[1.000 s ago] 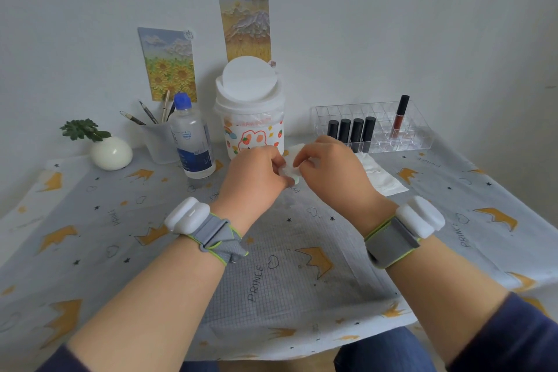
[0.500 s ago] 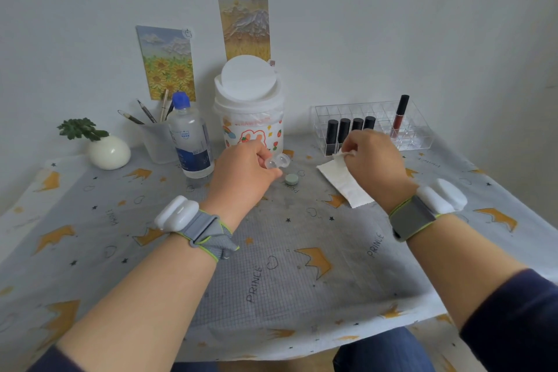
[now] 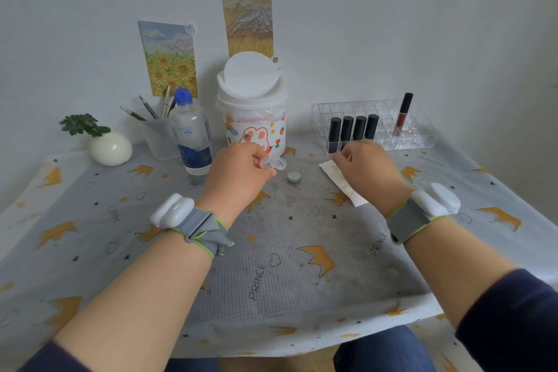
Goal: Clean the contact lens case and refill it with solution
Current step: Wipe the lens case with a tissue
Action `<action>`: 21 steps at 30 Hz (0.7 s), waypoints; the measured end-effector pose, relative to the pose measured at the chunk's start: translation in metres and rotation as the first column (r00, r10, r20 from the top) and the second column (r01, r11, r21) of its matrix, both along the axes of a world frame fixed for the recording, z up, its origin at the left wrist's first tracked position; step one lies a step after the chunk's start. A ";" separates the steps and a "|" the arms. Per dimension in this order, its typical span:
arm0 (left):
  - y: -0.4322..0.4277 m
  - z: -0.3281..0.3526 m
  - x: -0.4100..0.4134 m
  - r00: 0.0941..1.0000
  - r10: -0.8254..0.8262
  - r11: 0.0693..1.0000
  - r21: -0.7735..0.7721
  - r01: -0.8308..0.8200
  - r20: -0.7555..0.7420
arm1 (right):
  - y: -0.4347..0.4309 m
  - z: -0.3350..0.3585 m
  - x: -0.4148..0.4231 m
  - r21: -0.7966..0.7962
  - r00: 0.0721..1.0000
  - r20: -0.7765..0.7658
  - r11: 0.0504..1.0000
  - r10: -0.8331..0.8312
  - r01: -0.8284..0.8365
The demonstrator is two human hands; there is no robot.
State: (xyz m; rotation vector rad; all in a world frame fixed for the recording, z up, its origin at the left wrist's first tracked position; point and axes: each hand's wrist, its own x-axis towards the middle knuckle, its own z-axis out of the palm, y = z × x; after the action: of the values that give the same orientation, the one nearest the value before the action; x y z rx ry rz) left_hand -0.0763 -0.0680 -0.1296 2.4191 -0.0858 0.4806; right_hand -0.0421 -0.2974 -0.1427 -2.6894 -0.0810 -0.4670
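Observation:
My left hand pinches a clear contact lens case and holds it a little above the table, in front of the white bin. A pale green cap lies on the cloth just right of the case. My right hand rests over a white tissue lying flat on the cloth, its fingertips at the tissue's far corner; whether they pinch it is hidden. The solution bottle, clear with a blue cap, stands upright left of my left hand.
A white swing-lid bin stands at the back centre. A clear organiser with lipsticks sits back right. A pen cup and a white vase with a plant stand back left. A patterned tablecloth covers the table.
My hands, together on the case a second ago, have separated. The right hand carried the tissue to the right and laid it flat; the left hand keeps the case.

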 end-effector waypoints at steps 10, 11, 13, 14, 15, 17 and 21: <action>0.007 0.000 -0.005 0.997 -0.032 0.999 0.020 0.034 -0.074 | 0.004 0.007 -0.001 0.044 0.999 0.032 0.999 -0.003 0.002; 0.007 0.000 -0.005 0.994 -0.041 0.999 0.026 0.044 -0.105 | 0.005 0.007 -0.001 0.045 0.999 0.052 0.999 0.003 -0.006; 0.009 -0.002 -0.007 0.979 -0.072 0.996 0.046 0.082 -0.192 | 0.010 0.008 -0.003 0.045 0.996 0.092 0.999 0.018 -0.022; 0.010 -0.003 -0.007 0.968 -0.090 0.992 0.062 0.107 -0.236 | 0.012 0.008 -0.004 0.045 0.994 0.106 0.999 0.025 -0.030; 0.012 -0.005 -0.007 0.957 -0.103 0.988 0.081 0.129 -0.271 | 0.015 0.009 -0.004 0.046 0.992 0.117 0.998 0.037 -0.043; 0.013 -0.006 -0.009 0.942 -0.118 0.981 0.109 0.160 -0.313 | 0.021 0.008 -0.006 0.053 0.989 0.125 0.995 0.078 -0.085; 0.013 -0.008 -0.013 0.928 -0.137 0.975 0.118 0.188 -0.347 | 0.032 0.006 -0.010 0.054 0.986 0.119 0.991 0.118 -0.125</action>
State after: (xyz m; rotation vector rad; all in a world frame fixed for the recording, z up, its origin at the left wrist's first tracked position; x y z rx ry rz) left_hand -0.0892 -0.0553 -0.1373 2.5776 -0.1778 -0.0213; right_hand -0.0524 -0.2656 -0.1366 -2.5776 -0.2583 -0.5775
